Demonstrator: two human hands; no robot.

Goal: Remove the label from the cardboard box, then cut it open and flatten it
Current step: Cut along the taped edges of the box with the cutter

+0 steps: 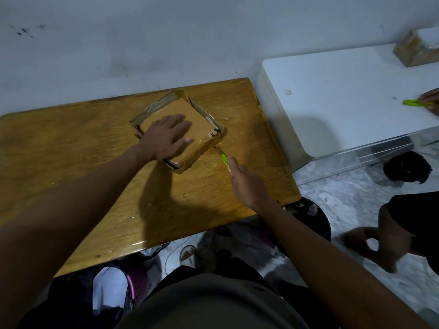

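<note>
A flat brown cardboard box (198, 129) with clear tape along its edges lies on the wooden table (71, 148). A small scrap of white label (212, 133) clings near its right corner. My left hand (166, 136) lies flat on the box top, fingers spread, pressing it down. My right hand (247, 186) grips a green utility knife (223, 159), whose blade tip touches the box's lower right corner.
A white table (344, 96) stands to the right, with another taped box (417, 49) at its far end. Another person's hand (431, 98) holds a green knife there. A black bin (311, 217) with scraps sits below the table's right corner. Bags lie under the table.
</note>
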